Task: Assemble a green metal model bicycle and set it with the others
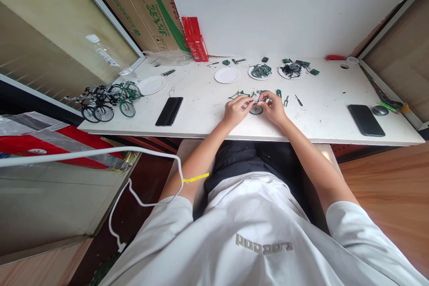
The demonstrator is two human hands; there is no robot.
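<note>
My left hand [237,110] and my right hand [273,106] meet above the white table, fingertips pinched close together. Between them shows a small pale, silvery part [255,98], too small to name; both hands seem to grip it. Just below the fingertips is a spoked model-bicycle wheel [256,108], partly covered by the fingers. Behind my left hand lies a thin green model-bicycle frame piece [239,94]. Small green parts [279,93] lie beside my right hand, along with a small screwdriver-like tool [298,100] farther right.
Model bicycles [107,100] stand at the left end. White plates hold green parts [261,70] and black parts [292,69]; other plates [227,75] are bare. Phones lie left [169,111] and right [366,120]. A red box [196,40] stands behind. A white cable [100,151] crosses my left arm.
</note>
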